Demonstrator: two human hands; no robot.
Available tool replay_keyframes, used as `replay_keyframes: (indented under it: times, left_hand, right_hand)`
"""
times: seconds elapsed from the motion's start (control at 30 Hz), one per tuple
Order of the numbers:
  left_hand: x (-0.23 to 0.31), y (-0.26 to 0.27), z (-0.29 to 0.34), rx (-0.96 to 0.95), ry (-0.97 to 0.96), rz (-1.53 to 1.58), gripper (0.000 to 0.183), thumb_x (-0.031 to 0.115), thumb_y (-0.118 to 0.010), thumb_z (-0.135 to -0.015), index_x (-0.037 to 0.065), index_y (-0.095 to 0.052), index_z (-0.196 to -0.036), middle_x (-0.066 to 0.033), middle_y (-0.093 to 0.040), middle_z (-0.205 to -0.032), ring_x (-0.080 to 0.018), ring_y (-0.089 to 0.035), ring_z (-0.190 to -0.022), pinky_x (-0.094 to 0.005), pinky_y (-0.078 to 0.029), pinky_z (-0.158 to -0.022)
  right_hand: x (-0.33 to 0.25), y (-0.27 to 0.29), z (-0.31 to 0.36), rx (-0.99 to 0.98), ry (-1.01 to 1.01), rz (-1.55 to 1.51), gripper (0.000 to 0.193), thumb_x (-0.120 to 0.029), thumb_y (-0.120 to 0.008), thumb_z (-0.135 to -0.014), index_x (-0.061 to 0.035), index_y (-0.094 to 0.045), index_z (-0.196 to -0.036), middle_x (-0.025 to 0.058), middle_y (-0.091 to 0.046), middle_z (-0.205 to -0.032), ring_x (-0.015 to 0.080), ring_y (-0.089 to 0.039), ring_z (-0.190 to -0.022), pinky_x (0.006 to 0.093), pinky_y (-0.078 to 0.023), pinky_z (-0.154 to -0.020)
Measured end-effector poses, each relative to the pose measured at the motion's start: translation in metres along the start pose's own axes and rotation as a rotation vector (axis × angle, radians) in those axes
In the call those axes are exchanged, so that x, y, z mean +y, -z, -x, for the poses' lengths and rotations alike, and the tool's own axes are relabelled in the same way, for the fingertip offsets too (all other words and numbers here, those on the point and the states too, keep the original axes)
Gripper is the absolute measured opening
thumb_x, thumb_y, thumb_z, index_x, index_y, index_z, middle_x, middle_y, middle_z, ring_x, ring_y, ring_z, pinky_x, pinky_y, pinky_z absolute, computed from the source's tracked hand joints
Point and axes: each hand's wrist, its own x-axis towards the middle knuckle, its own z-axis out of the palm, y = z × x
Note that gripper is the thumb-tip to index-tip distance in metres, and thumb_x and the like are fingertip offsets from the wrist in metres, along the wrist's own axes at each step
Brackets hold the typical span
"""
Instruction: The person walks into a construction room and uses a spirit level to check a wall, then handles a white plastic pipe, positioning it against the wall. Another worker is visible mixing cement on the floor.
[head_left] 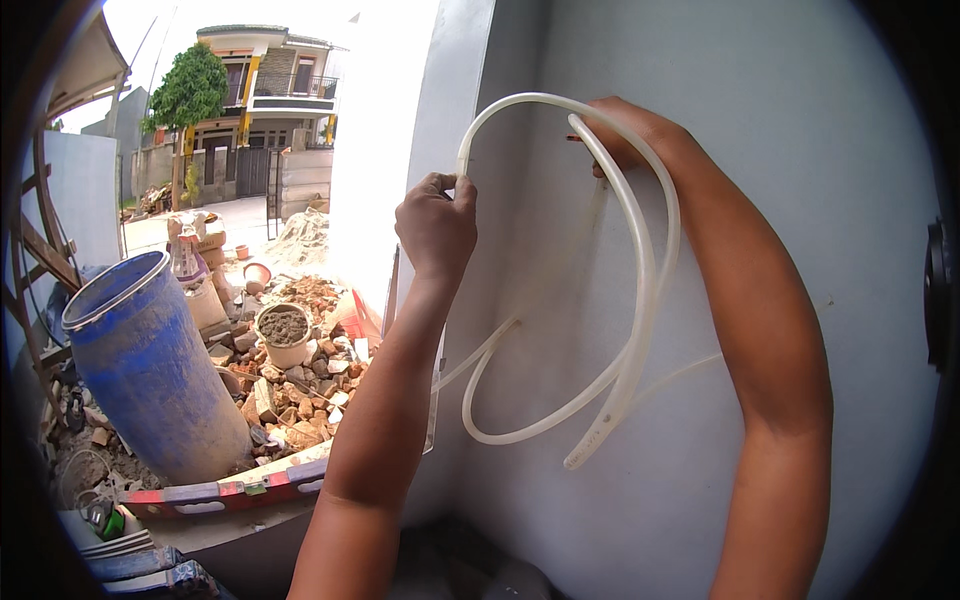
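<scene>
My left hand point(438, 222) pinches whitish hose point(646, 258), looped in front of grey wall point(820, 120); my right hand point(622, 138) raised near wall, behind hose loop; its grip I cannot tell

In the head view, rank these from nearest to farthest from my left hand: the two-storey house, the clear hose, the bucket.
1. Clear hose: pinched in the left hand.
2. Bucket: lower left, on the rubble.
3. Two-storey house: upper left, in the background.
</scene>
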Motion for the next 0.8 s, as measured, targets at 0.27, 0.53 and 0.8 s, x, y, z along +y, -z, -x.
replay_keyframes:
  times: [0.27, 0.53, 0.8]
  left_hand:
    - [0.002, 0.001, 0.0, -0.014, 0.0, -0.013, 0.029, 0.03, -0.067, -0.081, 0.003, -0.075, -0.089, -0.0122, -0.07, -0.068, -0.0216, -0.067, -0.063, -0.0342, -0.051, -0.07]
    - [-0.002, -0.001, -0.001, -0.024, 0.028, 0.06, 0.025, 0.023, -0.069, -0.082, -0.001, -0.073, -0.088, -0.0074, -0.068, -0.065, -0.0111, -0.061, -0.057, -0.0262, -0.048, -0.059]
    - [-0.004, -0.003, 0.004, -0.028, 0.06, 0.147, 0.022, 0.017, -0.069, -0.086, -0.004, -0.071, -0.093, -0.004, -0.067, -0.064, -0.005, -0.056, -0.055, -0.0205, -0.044, -0.053]
  right_hand:
    - [0.003, -0.004, -0.005, 0.038, -0.072, -0.218, 0.027, -0.024, -0.051, -0.098, -0.0027, -0.067, -0.101, 0.014, -0.068, -0.087, 0.0233, -0.069, -0.078, 0.0371, -0.055, -0.074]
    - [0.004, 0.001, -0.011, -0.079, -0.094, -0.215, 0.027, -0.02, -0.049, -0.096, -0.0033, -0.065, -0.11, 0.015, -0.068, -0.088, 0.0224, -0.069, -0.079, 0.0394, -0.055, -0.076]
    - [-0.007, 0.013, 0.003, -0.1, -0.129, -0.155, 0.024, -0.001, -0.075, -0.073, 0.0012, -0.063, -0.094, 0.0134, -0.067, -0.079, 0.0222, -0.07, -0.073, 0.0362, -0.058, -0.073]
